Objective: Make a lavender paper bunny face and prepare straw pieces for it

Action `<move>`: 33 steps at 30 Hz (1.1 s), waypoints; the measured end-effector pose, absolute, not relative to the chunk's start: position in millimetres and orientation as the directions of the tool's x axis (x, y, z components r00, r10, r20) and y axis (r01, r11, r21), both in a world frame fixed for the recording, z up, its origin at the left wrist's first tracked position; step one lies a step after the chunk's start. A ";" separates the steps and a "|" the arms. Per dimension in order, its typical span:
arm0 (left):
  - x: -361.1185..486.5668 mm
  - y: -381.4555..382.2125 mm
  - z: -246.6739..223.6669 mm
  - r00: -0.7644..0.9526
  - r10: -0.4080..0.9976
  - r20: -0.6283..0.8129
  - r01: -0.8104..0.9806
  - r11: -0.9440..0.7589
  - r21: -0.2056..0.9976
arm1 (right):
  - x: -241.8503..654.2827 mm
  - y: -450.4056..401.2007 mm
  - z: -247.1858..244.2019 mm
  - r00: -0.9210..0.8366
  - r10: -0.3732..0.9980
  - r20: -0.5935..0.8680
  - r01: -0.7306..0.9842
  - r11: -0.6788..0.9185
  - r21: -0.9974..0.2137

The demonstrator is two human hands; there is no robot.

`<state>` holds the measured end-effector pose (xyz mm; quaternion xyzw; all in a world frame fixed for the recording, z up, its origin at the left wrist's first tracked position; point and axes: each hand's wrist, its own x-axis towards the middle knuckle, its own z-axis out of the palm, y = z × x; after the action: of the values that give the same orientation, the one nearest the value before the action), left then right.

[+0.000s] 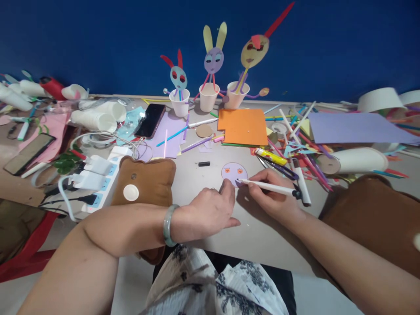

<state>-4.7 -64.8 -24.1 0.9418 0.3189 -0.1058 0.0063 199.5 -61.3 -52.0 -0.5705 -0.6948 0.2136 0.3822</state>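
Note:
A small purple paper circle (234, 169) with two orange eyes lies flat on the table in front of me. My right hand (278, 197) is closed around a white marker (271, 187), whose dark tip touches the lower part of the circle. The fingertips of my left hand (210, 209) rest at the circle's lower left edge, pressing it down, with the thumb stretched apart. A jade-coloured bangle (168, 225) is on my left wrist. Up and to the left of the circle lies a black marker cap (204, 164).
Three paper cups hold puppets with a blue face (178, 78), a purple face (214, 60) and a yellow face (254, 51). Orange paper (243, 127), a phone (151, 121), a power strip (110, 177), a brown cushion (149, 177) and several pens and pipe cleaners surround the work spot.

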 end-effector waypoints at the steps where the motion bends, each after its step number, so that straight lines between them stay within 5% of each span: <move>1: -4.5 -64.6 -23.1 0.773 0.599 -0.211 0.602 -0.797 -0.056 | 199.1 -61.3 -52.1 -0.052 0.958 0.283 0.629 0.251 -0.735; 33: -2.8 -62.7 -17.6 0.769 0.577 -0.275 0.586 -0.808 -0.058 | 196.9 -62.6 -52.8 -0.053 0.951 0.304 0.647 0.265 -0.715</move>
<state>-2.8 -62.7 -17.6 0.9404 0.3091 -0.1412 0.0157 196.9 -62.6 -52.8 -0.5724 -0.6977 0.1995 0.3817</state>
